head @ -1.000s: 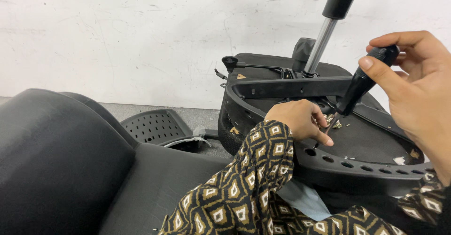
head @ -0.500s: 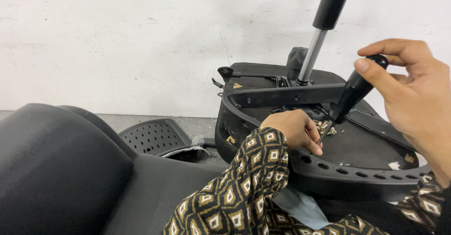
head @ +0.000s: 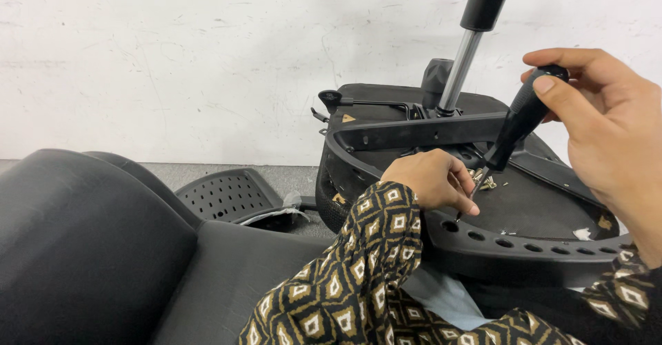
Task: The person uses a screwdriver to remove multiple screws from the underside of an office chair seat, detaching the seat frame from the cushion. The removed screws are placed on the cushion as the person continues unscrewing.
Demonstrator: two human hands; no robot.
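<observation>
Wall (head: 172,55) white, scuffed; floor (head: 276,176) grey. Right hand (head: 600,124) grips screwdriver (head: 517,121); left hand (head: 431,179) pinches its tip.

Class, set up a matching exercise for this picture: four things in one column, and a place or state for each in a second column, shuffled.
Things:
1. screwdriver
2. left hand
3. metal cylinder
4. perforated black panel

Places or states:
A. lying low by the wall
B. resting on the seat underside
C. held in the right hand
D. standing up from the seat

Pairs: 1-C, 2-B, 3-D, 4-A
</observation>
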